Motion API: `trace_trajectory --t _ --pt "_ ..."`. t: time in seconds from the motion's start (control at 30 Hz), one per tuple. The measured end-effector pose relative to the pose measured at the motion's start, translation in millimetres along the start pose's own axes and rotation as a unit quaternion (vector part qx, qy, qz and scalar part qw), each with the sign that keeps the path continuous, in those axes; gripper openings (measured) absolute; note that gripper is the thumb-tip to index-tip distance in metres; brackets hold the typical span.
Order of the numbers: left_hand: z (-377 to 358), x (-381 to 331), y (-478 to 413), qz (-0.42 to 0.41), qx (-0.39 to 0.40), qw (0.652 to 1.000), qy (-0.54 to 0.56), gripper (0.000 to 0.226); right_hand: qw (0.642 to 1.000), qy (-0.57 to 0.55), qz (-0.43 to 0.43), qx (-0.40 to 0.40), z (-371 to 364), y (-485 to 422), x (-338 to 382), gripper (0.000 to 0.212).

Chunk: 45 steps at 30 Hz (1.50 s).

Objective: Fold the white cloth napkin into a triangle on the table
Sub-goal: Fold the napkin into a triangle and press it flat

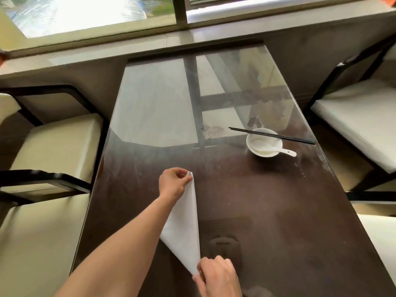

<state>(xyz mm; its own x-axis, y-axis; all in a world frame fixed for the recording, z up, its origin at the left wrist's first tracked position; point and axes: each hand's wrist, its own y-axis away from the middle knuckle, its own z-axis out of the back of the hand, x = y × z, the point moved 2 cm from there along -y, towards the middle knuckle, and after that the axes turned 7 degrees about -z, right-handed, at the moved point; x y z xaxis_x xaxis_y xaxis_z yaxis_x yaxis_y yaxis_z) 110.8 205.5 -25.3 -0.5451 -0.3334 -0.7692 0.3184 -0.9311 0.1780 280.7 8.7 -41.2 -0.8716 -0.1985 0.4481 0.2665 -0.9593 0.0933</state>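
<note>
Napkin: the white cloth napkin (184,228) was in the lower centre of the frame, on the near part of the table. It formed a long, narrow triangle with one tip pointing up the frame and one pointing down.
Contact with table: whether the napkin lay fully flat could not be told.
Left hand: the left hand (172,185) pinched the far tip between thumb and curled fingers. Its forearm crossed the napkin's left edge.
Right hand: the right hand (216,275) pinched the near tip at the bottom of the frame.
Hand spacing: the hands were well apart, one at each end of the napkin's long edge.
Table: the dark, glass-topped rectangular table (267,200) ran up the middle of the frame.
Bowl: a small white ceramic bowl (265,154) stood right of centre, well apart from the napkin.
Spoon: a white ceramic spoon (272,147) lay in the bowl, with its handle over the right rim.
Chopsticks: a pair of black chopsticks (272,135) rested across the bowl's rim.
Seating: cream-cushioned chairs with black frames (53,142) stood at both sides of the frame.
</note>
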Motion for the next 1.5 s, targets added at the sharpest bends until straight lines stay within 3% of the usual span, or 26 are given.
trace_trajectory --t 0.4,0.6,0.67,0.77,0.87,1.0,1.13,1.23,1.37,1.5 --pt "-15.0 10.2 -12.2 -0.005 0.013 0.996 -0.093 0.018 1.000 -0.013 0.015 -0.004 -10.7 -0.6 -6.1 0.031" --pt "-2.4 4.4 9.8 -0.025 -0.041 0.996 -0.076 0.032 0.994 -0.029 -0.040 0.095 3.1 -5.4 -2.4 0.038" --pt "10.5 13.4 35.4 -0.063 -0.068 0.991 -0.095 0.031 0.982 -0.087 -0.105 0.130 10.0 -19.8 -6.0 0.036" --pt "25.8 37.8 83.1 -0.096 -0.098 0.982 -0.127 0.030 0.974 -0.132 -0.151 0.104 25.8 -57.1 -15.8 0.024" --pt "34.0 54.7 118.0 -0.076 -0.108 0.978 -0.160 0.029 0.977 -0.137 -0.142 0.085 38.9 -107.7 -15.5 0.020" --pt "40.1 59.3 151.1 -0.082 -0.130 0.972 -0.179 0.028 0.982 -0.115 -0.112 0.099 37.5 -171.7 -5.8 0.032" --pt "24.1 52.1 192.8 -0.065 -0.069 0.975 -0.203 0.043 0.984 -0.067 -0.105 0.127 32.1 -212.5 3.7 0.057" --pt "-0.7 43.3 216.5 -0.070 0.023 0.951 -0.301 0.067 0.985 -0.023 -0.082 0.150 31.0 -229.1 7.0 0.043" --pt "-12.5 46.5 225.5 -0.077 0.078 0.928 -0.355 0.042 0.983 -0.022 -0.093 0.155 38.3 -232.6 -4.0 0.019" --pt "7.4 62.5 228.6 -0.164 0.043 0.920 -0.353 0.023 0.983 0.002 -0.090 0.159 54.4 -219.4 -27.7 0.014"
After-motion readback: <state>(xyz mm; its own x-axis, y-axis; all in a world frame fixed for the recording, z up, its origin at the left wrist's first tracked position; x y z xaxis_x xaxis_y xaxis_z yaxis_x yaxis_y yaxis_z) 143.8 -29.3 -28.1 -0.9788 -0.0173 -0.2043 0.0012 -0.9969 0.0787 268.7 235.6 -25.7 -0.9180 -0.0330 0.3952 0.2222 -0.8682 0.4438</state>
